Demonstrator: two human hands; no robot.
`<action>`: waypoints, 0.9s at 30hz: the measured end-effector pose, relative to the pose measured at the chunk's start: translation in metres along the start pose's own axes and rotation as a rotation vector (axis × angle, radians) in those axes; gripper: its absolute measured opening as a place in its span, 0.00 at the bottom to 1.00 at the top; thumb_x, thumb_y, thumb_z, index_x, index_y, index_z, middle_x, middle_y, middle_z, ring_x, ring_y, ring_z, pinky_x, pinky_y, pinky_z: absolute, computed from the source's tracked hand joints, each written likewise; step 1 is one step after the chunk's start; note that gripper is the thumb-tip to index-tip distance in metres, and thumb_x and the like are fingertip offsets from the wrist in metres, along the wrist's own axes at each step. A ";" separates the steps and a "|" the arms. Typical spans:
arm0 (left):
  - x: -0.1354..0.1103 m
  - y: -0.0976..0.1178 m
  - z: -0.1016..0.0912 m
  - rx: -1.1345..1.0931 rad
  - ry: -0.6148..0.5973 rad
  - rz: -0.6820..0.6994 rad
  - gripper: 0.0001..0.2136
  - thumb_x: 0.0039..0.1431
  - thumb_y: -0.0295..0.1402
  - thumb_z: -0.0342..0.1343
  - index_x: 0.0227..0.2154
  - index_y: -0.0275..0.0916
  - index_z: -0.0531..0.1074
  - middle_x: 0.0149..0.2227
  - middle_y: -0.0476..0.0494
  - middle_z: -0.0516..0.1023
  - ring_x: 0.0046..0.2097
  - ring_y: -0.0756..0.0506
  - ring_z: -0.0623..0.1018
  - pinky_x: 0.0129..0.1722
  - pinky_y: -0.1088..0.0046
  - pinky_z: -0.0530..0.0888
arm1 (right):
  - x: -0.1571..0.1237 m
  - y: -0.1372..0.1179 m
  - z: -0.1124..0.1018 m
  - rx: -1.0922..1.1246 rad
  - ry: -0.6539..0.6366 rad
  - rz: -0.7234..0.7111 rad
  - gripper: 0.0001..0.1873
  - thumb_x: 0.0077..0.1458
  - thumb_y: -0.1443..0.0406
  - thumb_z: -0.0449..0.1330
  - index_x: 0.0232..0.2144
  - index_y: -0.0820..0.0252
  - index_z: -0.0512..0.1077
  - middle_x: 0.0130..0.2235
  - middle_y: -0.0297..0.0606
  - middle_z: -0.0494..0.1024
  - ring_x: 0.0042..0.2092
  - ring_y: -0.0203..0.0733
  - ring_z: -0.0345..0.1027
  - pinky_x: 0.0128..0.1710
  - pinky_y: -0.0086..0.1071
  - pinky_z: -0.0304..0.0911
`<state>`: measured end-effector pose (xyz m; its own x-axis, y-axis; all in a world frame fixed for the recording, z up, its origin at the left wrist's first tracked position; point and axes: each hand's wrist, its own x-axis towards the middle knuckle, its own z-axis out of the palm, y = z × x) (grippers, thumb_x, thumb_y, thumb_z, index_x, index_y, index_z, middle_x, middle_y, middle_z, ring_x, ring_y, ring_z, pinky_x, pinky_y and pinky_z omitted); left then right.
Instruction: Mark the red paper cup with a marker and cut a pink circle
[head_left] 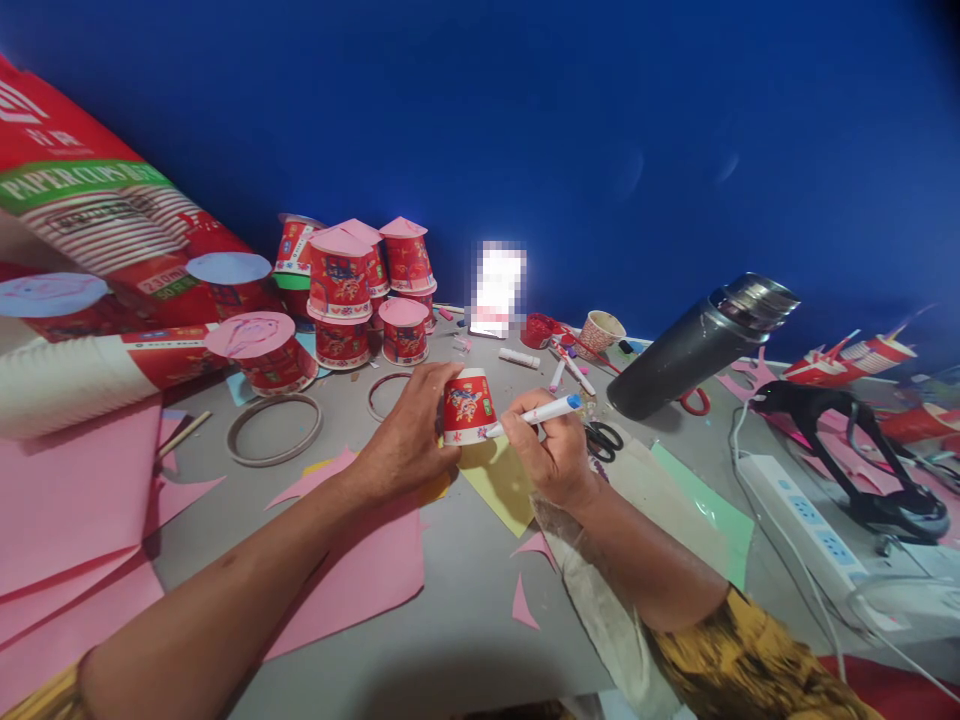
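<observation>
My left hand grips a red paper cup with a printed figure and a white band of small flowers along its lower edge. In my right hand is a white marker with a blue end. Its tip meets the cup's white band, or comes very close to it; I cannot tell which. Below the cup lies a yellow paper sheet, and black-handled scissors rest just right of my right hand. Pink paper spreads under my left forearm.
Stacked red cups with pink paper tops stand at the back left, beside a paper cup bag. A lit phone leans on the blue wall. A dark flask tilts at right, near a white power strip with cables.
</observation>
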<state>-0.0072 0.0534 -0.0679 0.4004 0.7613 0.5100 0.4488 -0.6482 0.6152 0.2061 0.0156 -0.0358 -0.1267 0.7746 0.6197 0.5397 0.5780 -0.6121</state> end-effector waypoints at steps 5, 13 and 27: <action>0.001 0.001 -0.001 0.010 -0.007 -0.003 0.40 0.54 0.23 0.64 0.67 0.50 0.58 0.65 0.37 0.69 0.67 0.32 0.72 0.65 0.45 0.75 | 0.000 0.000 -0.001 -0.007 0.012 0.015 0.12 0.67 0.58 0.59 0.31 0.54 0.71 0.26 0.32 0.76 0.26 0.38 0.67 0.29 0.31 0.64; 0.000 0.001 0.000 0.002 -0.010 0.011 0.36 0.57 0.26 0.64 0.66 0.47 0.58 0.65 0.36 0.68 0.67 0.33 0.72 0.64 0.48 0.76 | -0.001 0.001 0.001 0.014 0.003 -0.008 0.11 0.68 0.59 0.58 0.32 0.54 0.72 0.26 0.31 0.76 0.25 0.37 0.67 0.29 0.30 0.64; 0.002 0.003 -0.002 -0.007 -0.008 -0.012 0.37 0.55 0.26 0.65 0.67 0.48 0.60 0.64 0.37 0.70 0.66 0.32 0.72 0.66 0.46 0.73 | 0.001 -0.001 -0.001 0.022 0.069 -0.061 0.09 0.69 0.63 0.58 0.33 0.54 0.71 0.27 0.30 0.77 0.25 0.36 0.69 0.29 0.29 0.64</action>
<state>-0.0072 0.0530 -0.0641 0.4017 0.7688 0.4975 0.4483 -0.6388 0.6252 0.2065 0.0153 -0.0340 -0.1007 0.7186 0.6881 0.5145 0.6296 -0.5822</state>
